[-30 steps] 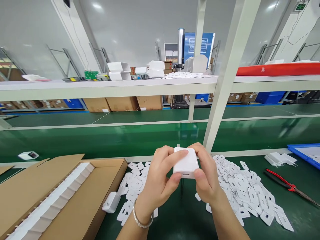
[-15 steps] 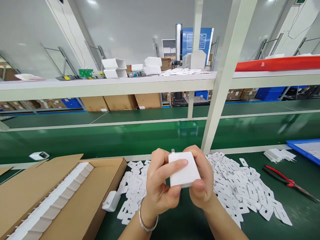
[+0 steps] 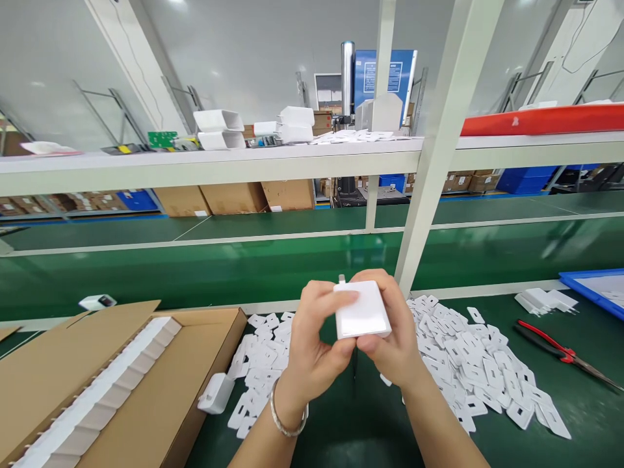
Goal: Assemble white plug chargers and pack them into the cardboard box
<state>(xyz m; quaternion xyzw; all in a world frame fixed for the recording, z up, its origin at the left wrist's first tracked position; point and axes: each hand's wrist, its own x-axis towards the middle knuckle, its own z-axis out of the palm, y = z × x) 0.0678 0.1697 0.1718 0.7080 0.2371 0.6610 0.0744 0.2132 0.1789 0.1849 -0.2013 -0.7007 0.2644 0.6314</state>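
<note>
A white square charger-like block with a small prong at its top is held between both hands above the green bench. My left hand grips its left side, index finger across the face and thumb at the lower edge. My right hand wraps round the right side, its thumb also on the lower edge. Flat white pieces with slots lie in a large pile to the right and a smaller pile to the left. Beside the left pile is a white housing.
An open cardboard box with a row of white parts stands at the left. Red-handled pliers, several white blocks and a blue-edged tray lie at the right. A slanted white post rises behind my hands.
Both hands have lifted slightly with the white block and tilted it. On the conveyor at the left, a small white item has moved to the right.
</note>
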